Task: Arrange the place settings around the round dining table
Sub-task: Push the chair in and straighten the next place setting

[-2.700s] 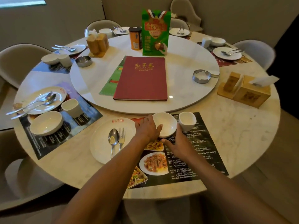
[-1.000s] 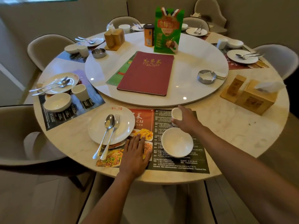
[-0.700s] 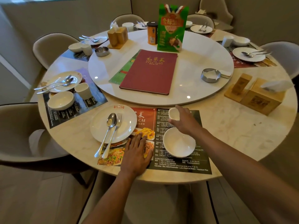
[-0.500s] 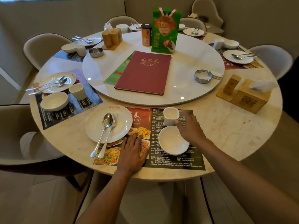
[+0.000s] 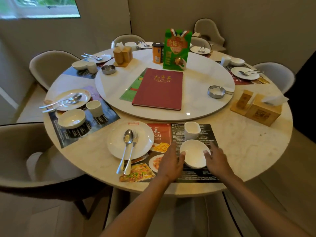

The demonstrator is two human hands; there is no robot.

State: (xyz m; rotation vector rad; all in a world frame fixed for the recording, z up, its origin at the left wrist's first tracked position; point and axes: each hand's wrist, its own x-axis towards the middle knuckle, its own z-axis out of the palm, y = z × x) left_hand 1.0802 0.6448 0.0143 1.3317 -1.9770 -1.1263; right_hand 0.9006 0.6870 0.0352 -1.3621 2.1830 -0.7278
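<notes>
Both hands, left hand [image 5: 170, 161] and right hand [image 5: 215, 159], fingers relaxed and apart, flank the upright white bowl [image 5: 194, 153] near the surface's [image 5: 256, 151] front edge.

Bowl [image 5: 194, 153] on placemat [image 5: 193, 173], cup [image 5: 192, 130] behind, plate [image 5: 118, 144] left.

Plain beige walls [image 5: 239, 23] are closing in the room, meeting in a corner at 12 o'clock. A window [image 5: 39, 7] at 10 o'clock is letting in daylight, with green showing outside. Pale padded chairs are ringing the round table: 1 at 8 o'clock [image 5: 25, 159], 1 at 10 o'clock [image 5: 49, 65], 1 at 11 o'clock [image 5: 126, 39], 1 at 2 o'clock [image 5: 275, 74], and another [image 5: 208, 29] standing farther back at 12 o'clock. A light floor [image 5: 299, 177] is showing at 4 o'clock.
</notes>
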